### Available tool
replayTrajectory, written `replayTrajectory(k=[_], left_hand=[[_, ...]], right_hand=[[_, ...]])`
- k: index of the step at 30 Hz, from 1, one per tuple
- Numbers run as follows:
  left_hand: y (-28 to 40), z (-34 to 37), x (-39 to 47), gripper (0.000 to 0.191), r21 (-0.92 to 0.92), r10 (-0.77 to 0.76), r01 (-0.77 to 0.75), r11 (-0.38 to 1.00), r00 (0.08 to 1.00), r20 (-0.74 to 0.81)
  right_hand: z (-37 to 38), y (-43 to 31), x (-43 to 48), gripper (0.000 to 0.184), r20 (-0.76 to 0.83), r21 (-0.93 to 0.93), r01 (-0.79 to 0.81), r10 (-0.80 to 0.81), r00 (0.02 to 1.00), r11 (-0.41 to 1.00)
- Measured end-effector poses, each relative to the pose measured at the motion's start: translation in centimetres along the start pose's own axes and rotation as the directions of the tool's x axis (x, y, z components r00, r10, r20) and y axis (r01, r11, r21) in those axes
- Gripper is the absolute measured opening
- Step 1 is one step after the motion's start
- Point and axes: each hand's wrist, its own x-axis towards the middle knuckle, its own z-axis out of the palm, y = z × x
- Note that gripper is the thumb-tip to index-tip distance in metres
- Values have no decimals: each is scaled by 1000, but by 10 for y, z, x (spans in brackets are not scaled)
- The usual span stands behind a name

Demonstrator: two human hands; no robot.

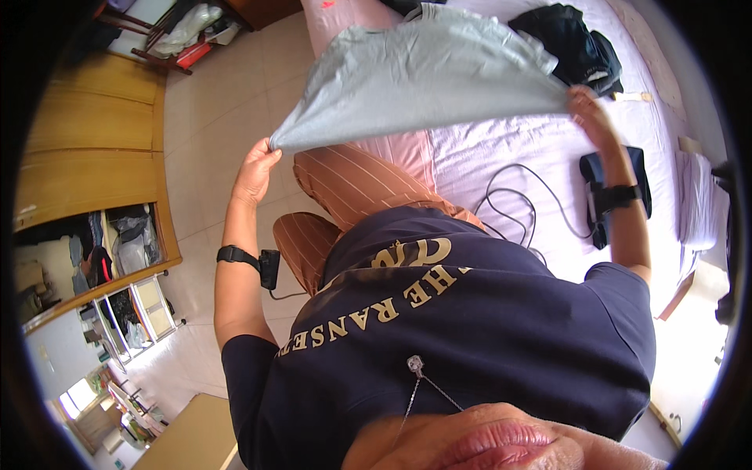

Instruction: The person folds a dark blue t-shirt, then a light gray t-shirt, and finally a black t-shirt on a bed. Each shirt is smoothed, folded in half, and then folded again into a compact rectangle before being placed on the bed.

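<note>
A light grey T-shirt is stretched wide between my hands, its hem edge towards me and its far part over the bed. My left hand pinches one corner of the hem between thumb and fingers, above the tiled floor. At the opposite corner my right hand, slightly blurred, grips the cloth above the bed. Some wrinkles run through the shirt's far part, while the edge between my hands is pulled taut.
The bed has a pale pink-lilac sheet. Dark clothing lies at its far right. A black cable loops near my right side, by a dark blue item. A wooden wardrobe with an open compartment stands left.
</note>
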Motion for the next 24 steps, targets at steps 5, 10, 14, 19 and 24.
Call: replayTrajectory(k=[5,10,14,19,24], left_hand=[[-51,2,-8,13,165,-177,174,971,984,4],[-55,9,-20,14,93,-272,278,956,960,-71],[-56,18,-16,24,-146,-416,400,905,903,-108],[-76,30,0,21,-391,-426,290,873,844,-325],[-85,45,2,23,-557,-399,103,824,804,-441]], right_hand=[[60,118,-74,21,-116,86,-520,527,842,850],[69,130,-73,17,-88,-27,-536,532,842,844],[72,127,-65,23,-215,-100,-588,560,800,803],[77,137,-62,26,-372,-169,-592,505,779,788],[78,144,-62,25,-410,-378,-537,384,827,754]])
